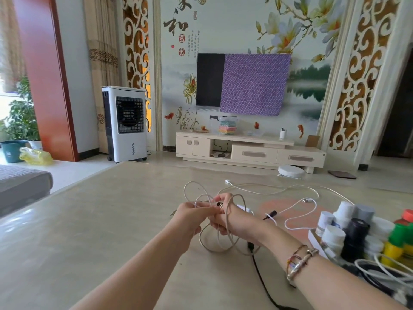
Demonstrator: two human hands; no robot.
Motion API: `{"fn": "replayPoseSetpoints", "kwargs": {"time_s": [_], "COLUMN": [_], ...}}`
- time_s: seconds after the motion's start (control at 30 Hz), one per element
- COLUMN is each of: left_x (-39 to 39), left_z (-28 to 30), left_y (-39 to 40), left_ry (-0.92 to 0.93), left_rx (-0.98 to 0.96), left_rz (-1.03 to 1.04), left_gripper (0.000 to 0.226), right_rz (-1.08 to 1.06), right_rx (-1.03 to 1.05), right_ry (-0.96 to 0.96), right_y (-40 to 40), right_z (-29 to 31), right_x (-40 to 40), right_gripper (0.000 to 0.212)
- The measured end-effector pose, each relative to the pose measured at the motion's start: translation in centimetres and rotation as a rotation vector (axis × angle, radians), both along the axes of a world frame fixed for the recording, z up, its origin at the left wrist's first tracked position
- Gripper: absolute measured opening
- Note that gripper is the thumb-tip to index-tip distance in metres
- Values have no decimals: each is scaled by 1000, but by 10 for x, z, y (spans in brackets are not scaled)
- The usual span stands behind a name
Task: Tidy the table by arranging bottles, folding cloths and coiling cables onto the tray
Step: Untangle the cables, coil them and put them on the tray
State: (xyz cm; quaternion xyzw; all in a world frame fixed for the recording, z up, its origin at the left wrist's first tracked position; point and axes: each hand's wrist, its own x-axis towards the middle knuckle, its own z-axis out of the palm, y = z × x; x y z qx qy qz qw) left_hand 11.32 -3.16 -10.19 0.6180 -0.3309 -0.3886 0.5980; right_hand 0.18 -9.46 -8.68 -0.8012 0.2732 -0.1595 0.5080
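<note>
Above the middle of the beige table [89, 220], both hands work a pale beige cable [207, 245]. Its loops hang around my right hand [228, 222], whose fingers curl around the strands. My left hand [194, 212] pinches the same cable near a small dark plug at my right fingertips. At the right edge a white tray [314, 241] carries several bottles [335, 236] with white, black, green and yellow caps, plus coiled white cables [380, 268].
More white cables [297, 206] snake loose across the table beyond my hands, over a pink mat [279, 206]. A black cable [261, 276] runs under my right forearm toward the near edge. A grey sofa sits to the left.
</note>
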Motion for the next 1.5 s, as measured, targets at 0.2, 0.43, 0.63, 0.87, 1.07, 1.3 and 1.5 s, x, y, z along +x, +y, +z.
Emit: {"fn": "replayPoseSetpoints", "kwargs": {"time_s": [0.2,0.43,0.63,0.87,1.07,1.3,1.5], "left_x": [1,1,16,29,56,82,95], "left_z": [8,15,24,46,55,45,38], "left_y": [2,5,10,23,44,67,77], "left_ry": [178,309,221,363,459,389,193], "left_rx": [-97,-247,-231,-370,-338,-181,-179], "left_rz": [-3,-103,-44,-29,-2,-33,87], "left_gripper": [17,24,23,22,19,27,27], "right_rz": [10,25,-307,-257,136,107,19], "right_rx": [98,117,13,-447,-700,-1174,-835], "right_ry": [-85,-147,124,43,192,373,303], "right_y": [-9,-11,-27,-16,8,4,-15], "right_z": [-4,-1,13,20,-4,-29,-5], "right_x": [-2,-12,-33,-14,39,88,75], "right_gripper": [30,36,33,38,52,25,22]}}
